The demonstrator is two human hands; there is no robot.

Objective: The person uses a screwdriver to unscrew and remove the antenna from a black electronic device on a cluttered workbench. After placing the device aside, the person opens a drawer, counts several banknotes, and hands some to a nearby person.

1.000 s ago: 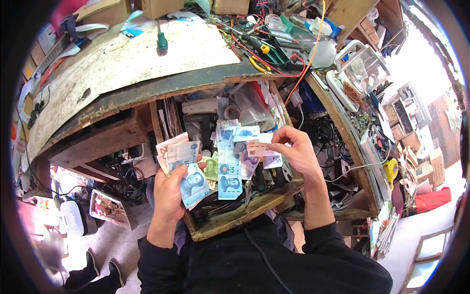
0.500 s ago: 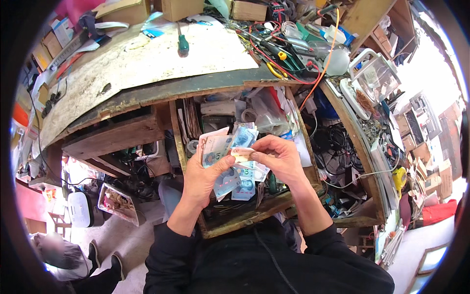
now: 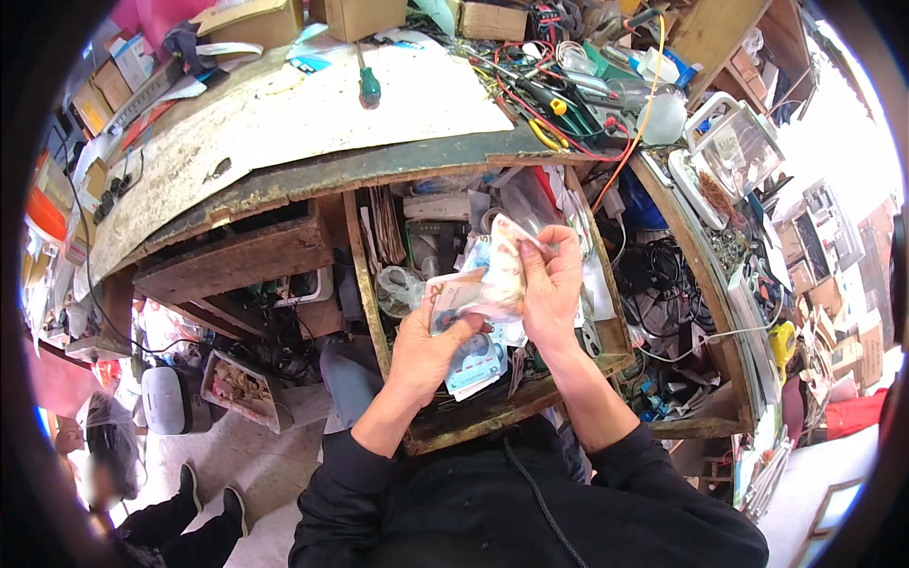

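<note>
My left hand (image 3: 426,346) is closed on some banknotes (image 3: 447,292), its thumb pressed over their lower part. Between the thumb and fingers of my right hand (image 3: 552,289) is the top of a pale orange-pink banknote (image 3: 508,265), whose lower end meets the notes at my left hand. Both hands are over an open wooden drawer (image 3: 521,405). Blue banknotes (image 3: 476,364) show beneath my hands; whether they are held or lie in the drawer, I cannot tell. Bundled papers (image 3: 383,222) and clear plastic bags (image 3: 402,284) fill the drawer's far part.
A green-handled screwdriver (image 3: 368,90) lies on the pale board of the workbench (image 3: 284,133). Tools and cables (image 3: 559,104) crowd its right side. Tangled black cables (image 3: 668,284) fill a compartment at right. Another person's shoes (image 3: 233,506) show on the floor at lower left.
My right hand has drawn a pinkish note upward, and it now stands unfolded between my hands. The notes at my left hand are more covered. The whole view has shifted slightly.
</note>
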